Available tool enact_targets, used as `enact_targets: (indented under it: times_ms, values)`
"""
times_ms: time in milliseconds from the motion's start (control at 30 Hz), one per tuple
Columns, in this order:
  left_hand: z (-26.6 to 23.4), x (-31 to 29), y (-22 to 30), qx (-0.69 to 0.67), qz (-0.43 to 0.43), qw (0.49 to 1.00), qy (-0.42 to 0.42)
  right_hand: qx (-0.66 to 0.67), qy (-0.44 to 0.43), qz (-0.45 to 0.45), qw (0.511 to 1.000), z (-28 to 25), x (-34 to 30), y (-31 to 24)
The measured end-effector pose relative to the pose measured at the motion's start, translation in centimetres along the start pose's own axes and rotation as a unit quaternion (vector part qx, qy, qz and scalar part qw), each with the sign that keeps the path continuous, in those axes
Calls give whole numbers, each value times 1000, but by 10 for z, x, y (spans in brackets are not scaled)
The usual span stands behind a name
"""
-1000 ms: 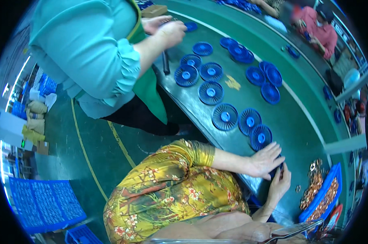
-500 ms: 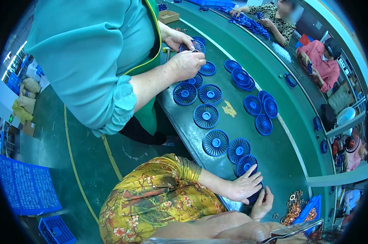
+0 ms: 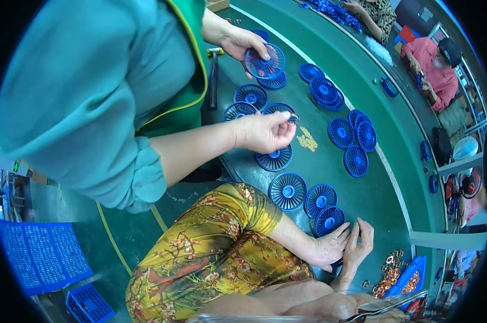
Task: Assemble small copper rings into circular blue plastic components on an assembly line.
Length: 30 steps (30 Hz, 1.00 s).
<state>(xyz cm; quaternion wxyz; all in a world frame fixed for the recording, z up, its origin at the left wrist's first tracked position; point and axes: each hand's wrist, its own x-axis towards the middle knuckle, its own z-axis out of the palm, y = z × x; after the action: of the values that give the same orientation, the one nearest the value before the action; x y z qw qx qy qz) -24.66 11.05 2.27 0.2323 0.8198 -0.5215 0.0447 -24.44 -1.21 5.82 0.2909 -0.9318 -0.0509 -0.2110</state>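
Observation:
At the table's near edge, lower right, my left hand [image 3: 329, 250] has its fingers bent together, coming from a yellow floral sleeve. Against it stands my right hand [image 3: 360, 245], cupped with its fingers pointing away from me. Between the palms a sliver of a dark piece [image 3: 337, 263] shows; the hands hide the rest. Just beyond my left fingertips lies a blue ribbed disc [image 3: 328, 220]. Another ribbed disc [image 3: 320, 199] touches it, and a third disc [image 3: 287, 191] lies further left. To the right of my hands is a heap of copper-coloured rings [image 3: 390, 273].
On the left, a co-worker in teal holds a blue disc [image 3: 265, 61] in one hand and pinches a copper-coloured ring [image 3: 293, 118] in the other. A hammer [image 3: 214, 75] lies beside them. A blue tray [image 3: 408, 280] stands by the rings. Yellow bits [image 3: 307, 139] lie mid-table.
My hands have drawn closer together, and less of the dark piece shows. The co-worker's near hand has left the disc and come toward me with a ring; the other hand has lifted the disc.

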Motion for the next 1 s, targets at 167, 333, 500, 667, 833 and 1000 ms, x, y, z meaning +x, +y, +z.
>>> enact_targets:
  times_ms: [167,333,500,667,833,1000]
  values:
    - [-160,-105,-177,357,202,905,-113,39,-5,113,993,-3,-5,14]
    - [-160,-82,-182,731,401,537,-132,26,-42,99,994,-4,9,15]
    - [-162,-86,-174,801,408,412,-151,132,-192,48,971,15,68,-30]
    - [-170,-85,-167,781,395,450,-179,250,-287,26,924,64,109,-65]
    - [-167,-79,-166,780,359,480,-182,328,-267,15,906,98,127,-87]
    - [-162,-60,-177,801,361,453,-151,356,-224,59,905,93,131,-72]
